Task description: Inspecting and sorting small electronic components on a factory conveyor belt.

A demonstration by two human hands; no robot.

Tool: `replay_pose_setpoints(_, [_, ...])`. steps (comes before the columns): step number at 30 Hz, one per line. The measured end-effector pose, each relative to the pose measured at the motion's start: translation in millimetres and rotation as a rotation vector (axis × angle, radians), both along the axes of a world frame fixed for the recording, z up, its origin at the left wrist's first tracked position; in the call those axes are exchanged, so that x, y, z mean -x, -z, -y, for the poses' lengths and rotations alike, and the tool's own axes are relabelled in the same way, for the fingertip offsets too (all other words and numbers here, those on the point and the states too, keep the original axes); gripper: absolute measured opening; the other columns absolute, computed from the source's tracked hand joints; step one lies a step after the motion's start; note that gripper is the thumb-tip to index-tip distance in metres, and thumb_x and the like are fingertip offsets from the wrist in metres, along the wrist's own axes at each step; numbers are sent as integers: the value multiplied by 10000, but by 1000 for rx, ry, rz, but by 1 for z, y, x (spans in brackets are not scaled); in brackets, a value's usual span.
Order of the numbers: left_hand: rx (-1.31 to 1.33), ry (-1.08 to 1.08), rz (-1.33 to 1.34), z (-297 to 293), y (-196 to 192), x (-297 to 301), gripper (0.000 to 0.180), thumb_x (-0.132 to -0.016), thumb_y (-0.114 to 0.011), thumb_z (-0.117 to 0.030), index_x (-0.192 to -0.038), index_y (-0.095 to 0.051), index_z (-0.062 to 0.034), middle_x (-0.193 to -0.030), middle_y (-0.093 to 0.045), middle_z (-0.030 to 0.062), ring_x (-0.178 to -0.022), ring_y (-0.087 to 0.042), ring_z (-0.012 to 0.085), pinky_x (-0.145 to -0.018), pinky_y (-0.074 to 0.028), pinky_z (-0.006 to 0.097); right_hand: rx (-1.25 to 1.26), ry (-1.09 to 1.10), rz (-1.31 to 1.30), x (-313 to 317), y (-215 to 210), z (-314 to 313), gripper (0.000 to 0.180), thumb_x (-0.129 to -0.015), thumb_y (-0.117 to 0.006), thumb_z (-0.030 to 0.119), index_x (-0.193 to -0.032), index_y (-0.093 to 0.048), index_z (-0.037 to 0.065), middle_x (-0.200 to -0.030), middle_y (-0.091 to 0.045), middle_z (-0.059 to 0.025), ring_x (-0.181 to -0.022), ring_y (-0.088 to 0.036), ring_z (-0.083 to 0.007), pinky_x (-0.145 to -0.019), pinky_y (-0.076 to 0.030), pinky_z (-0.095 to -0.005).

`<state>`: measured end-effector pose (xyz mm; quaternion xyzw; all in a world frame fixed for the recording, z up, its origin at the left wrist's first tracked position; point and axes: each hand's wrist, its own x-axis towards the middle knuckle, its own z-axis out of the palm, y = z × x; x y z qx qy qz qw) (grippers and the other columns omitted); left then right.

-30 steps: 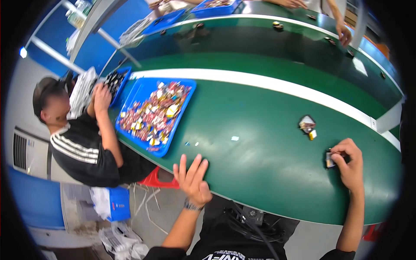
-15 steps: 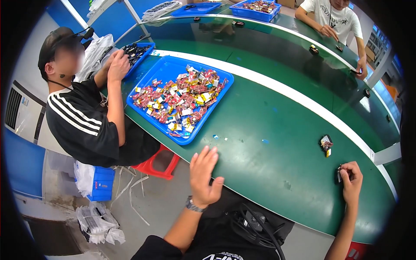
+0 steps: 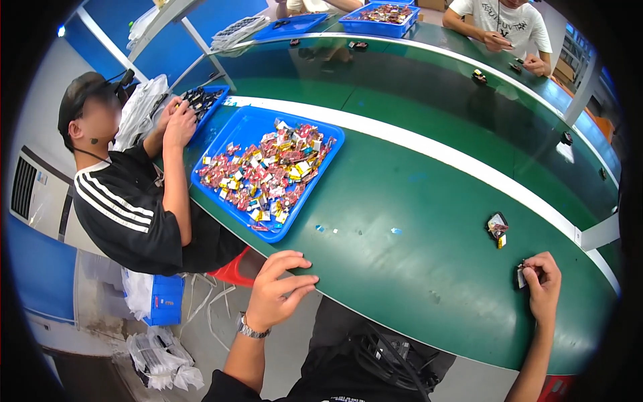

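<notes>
Near the table's front edge, my left hand (image 3: 278, 293) is raised with its thumb and fingers apart and nothing visible in it. At the right, my right hand (image 3: 544, 285) pinches a small black part (image 3: 520, 276) against the green tabletop; the fingers hide much of it. Just beyond it lies a black shell with red, white and yellow pieces (image 3: 497, 228). A blue tray (image 3: 280, 232), heaped with small red, white and yellow parts (image 3: 264, 174), stands beyond my left hand.
To the left, a co-worker (image 3: 127, 194) handles something beside a blue tray of black parts (image 3: 204, 102). A white divider strip (image 3: 402, 144) crosses the table. Across it, another person (image 3: 499, 30) works with small parts. A red stool (image 3: 231, 270) stands below the table edge.
My left hand has moved left and slightly down, its fingers going from spread to partly curled. My right hand keeps its pinch on the black part. The whole view has shifted slightly.
</notes>
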<state>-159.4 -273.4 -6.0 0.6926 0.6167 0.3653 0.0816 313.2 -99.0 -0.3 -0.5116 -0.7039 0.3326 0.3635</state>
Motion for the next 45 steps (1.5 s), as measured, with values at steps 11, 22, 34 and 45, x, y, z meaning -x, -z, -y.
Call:
replay_pose_setpoints(11, [157,252,301,-74,-37,-52,34,-820,-676,10,-843,-656,-4,-868,-647,87,-807,-616,197,-736,-489,315,-133,-313,18,30,-18,-10,66,-806,-721,63,-866,-705,41,-878,-691,-78,-827,-627,-226,-780,-499,-348])
replay_pose_setpoints(22, [700,512,929,-185,-13,-173,139,-935,-663,-75,-1034,-659,22,-928,-683,64,-806,-618,105,-705,-501,238,-26,-202,-349,83,-14,14,114,-841,-729,54,-955,-734,47,-905,-672,-61,-845,-630,-178,-747,-510,-301])
replay_pose_setpoints(34, [687,550,1321,-174,-2,-177,133,-942,-636,-31,-1061,-636,28,-961,-678,110,-838,-630,153,-764,-512,285,-146,-78,-285,87,-15,12,129,-860,-725,120,-986,-744,104,-893,-659,-34,-843,-595,-214,-753,-496,-323])
replay_pose_setpoints(45, [662,498,1324,-171,-3,-183,128,-919,-666,-28,-1032,-626,15,-956,-663,108,-813,-617,157,-741,-514,292,-135,-88,-271,88,-10,11,169,-805,-771,76,-972,-758,98,-912,-686,-39,-850,-617,-210,-756,-505,-323])
